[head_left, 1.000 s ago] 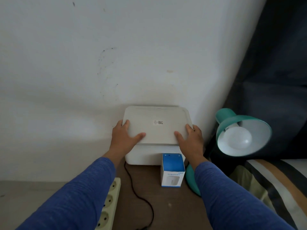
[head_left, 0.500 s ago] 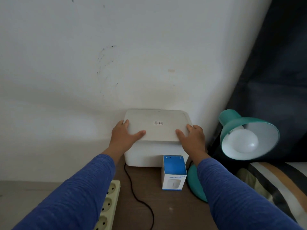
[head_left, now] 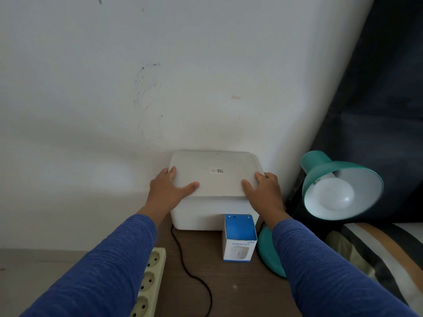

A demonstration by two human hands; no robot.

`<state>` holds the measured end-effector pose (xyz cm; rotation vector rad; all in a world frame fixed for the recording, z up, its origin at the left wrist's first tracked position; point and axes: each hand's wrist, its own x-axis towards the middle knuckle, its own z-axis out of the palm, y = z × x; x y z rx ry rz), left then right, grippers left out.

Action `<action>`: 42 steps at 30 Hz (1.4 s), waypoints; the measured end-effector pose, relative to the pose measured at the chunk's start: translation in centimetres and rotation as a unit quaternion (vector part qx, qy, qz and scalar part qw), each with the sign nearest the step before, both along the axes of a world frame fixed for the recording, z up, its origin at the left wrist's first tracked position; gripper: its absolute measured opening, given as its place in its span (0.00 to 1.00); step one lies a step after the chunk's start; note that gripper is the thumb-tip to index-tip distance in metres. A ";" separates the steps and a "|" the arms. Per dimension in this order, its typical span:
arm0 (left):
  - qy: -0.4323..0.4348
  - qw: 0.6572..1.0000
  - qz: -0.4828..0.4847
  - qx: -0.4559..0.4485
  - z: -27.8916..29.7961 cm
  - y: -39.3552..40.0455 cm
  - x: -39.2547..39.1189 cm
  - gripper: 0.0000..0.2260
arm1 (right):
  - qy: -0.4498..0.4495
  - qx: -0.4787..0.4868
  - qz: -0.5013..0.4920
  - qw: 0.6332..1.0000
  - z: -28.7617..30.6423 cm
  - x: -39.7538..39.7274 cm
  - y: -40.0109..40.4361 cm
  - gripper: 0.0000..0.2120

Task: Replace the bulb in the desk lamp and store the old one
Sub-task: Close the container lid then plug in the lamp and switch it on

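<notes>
A white storage box point(head_left: 201, 213) stands against the wall on the brown table, and its white lid point(head_left: 212, 172) lies on top. My left hand point(head_left: 170, 189) grips the lid's front left corner, thumb on top. At the front right corner my right hand point(head_left: 265, 191) holds the lid the same way. To the right is a teal desk lamp point(head_left: 320, 170) with its shade tipped toward me and a white bulb point(head_left: 333, 194) screwed inside. Part of its round base point(head_left: 267, 252) shows behind my right sleeve.
A small blue and white humidifier carton point(head_left: 239, 239) stands just in front of the box. A black cable point(head_left: 187, 268) runs across the table point(head_left: 235, 291). A cream power strip point(head_left: 148, 282) lies at the table's left edge. Striped bedding point(head_left: 377, 250) and a dark curtain are on the right.
The lid has come down a little and now lies flatter on the box. Both hands keep their hold on its front corners.
</notes>
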<state>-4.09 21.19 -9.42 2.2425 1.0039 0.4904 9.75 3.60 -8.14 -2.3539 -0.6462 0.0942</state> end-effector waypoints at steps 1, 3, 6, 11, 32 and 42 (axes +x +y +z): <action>-0.007 1.000 0.004 -0.004 -0.1 -0.1 -0.1 0.43 | -0.002 -0.002 0.002 1.000 0.0 0.0 0.0 0.27; -0.016 1.000 0.007 -0.012 -0.2 -0.1 -0.3 0.43 | -0.006 -0.005 0.005 1.000 0.0 0.0 0.0 0.26; -0.005 1.000 0.004 -0.015 -0.1 0.0 -0.2 0.43 | -0.001 -0.013 0.010 1.000 0.1 0.2 0.1 0.24; 0.042 0.999 -0.016 -0.010 0.5 0.6 0.7 0.43 | 0.003 -0.042 0.009 0.999 0.2 0.7 0.3 0.21; 0.215 0.975 0.015 0.054 5.8 -0.7 -2.9 0.14 | -0.107 -0.346 0.058 0.930 6.2 -3.1 -0.7 0.09; 0.352 0.933 0.023 0.069 8.0 -4.2 -10.7 0.18 | -0.050 -0.345 0.113 0.931 9.3 -9.4 -3.5 0.15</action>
